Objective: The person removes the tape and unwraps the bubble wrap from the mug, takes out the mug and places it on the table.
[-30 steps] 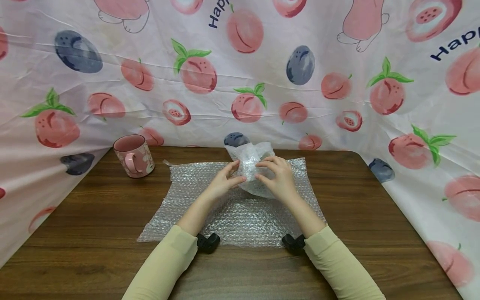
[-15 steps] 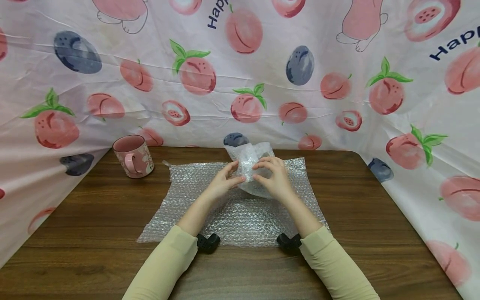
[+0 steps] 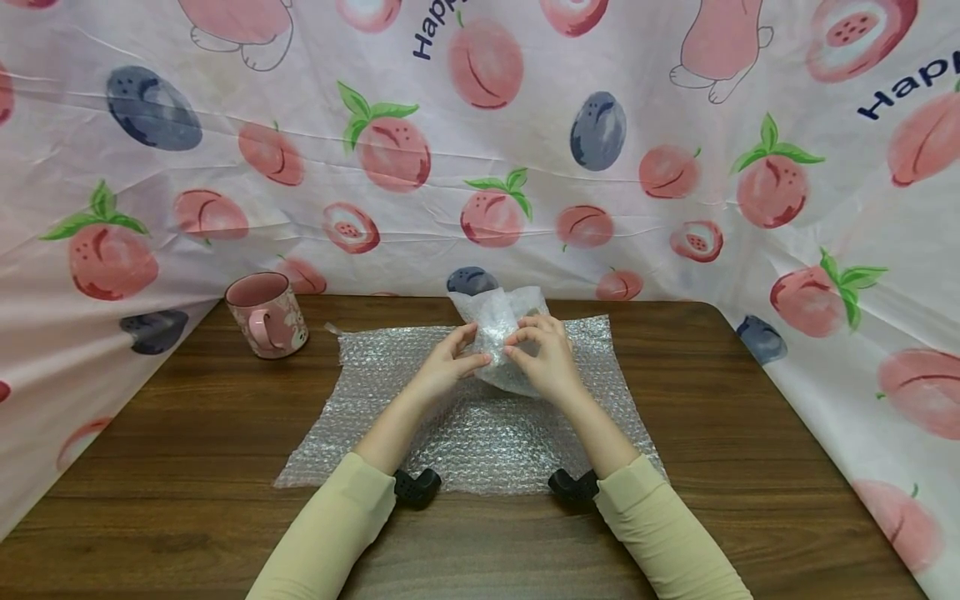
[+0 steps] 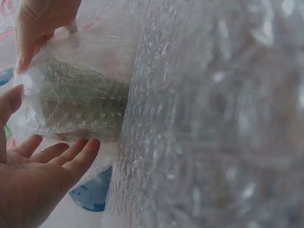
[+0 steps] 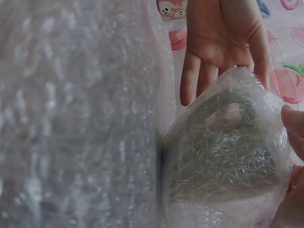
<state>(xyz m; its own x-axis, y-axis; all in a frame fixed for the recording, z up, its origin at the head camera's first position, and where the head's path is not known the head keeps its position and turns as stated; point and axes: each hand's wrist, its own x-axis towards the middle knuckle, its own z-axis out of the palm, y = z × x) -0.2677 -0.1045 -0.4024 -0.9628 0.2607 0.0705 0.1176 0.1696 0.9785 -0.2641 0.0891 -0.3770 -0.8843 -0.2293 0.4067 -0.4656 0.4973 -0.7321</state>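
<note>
A greenish mug-shaped thing with a looped handle stands inside a bubble wrap bundle (image 3: 495, 321), blurred by the bubbles; the handle shows in the right wrist view (image 5: 228, 109). My left hand (image 3: 444, 368) rests against its left side, thumb in front and fingers fairly straight. In the left wrist view, my left hand (image 4: 42, 175) lies along one side of the bundle. My right hand (image 3: 553, 360) pinches the wrap between thumb and fingertips at the right front. Beneath both hands spreads a flat bubble wrap sheet (image 3: 487, 450).
A pink mug (image 3: 267, 317) with a floral pattern stands at the back left of the wooden table (image 3: 187, 467). Fruit-patterned cloth (image 3: 420, 242) hangs behind and at the sides. Black wrist cameras (image 3: 417, 489) sit below the wrists.
My right hand has shifted slightly left and inward over the front of the bundle, drawing its thumb and fingertips together on the wrap. My left hand stays nearly in place.
</note>
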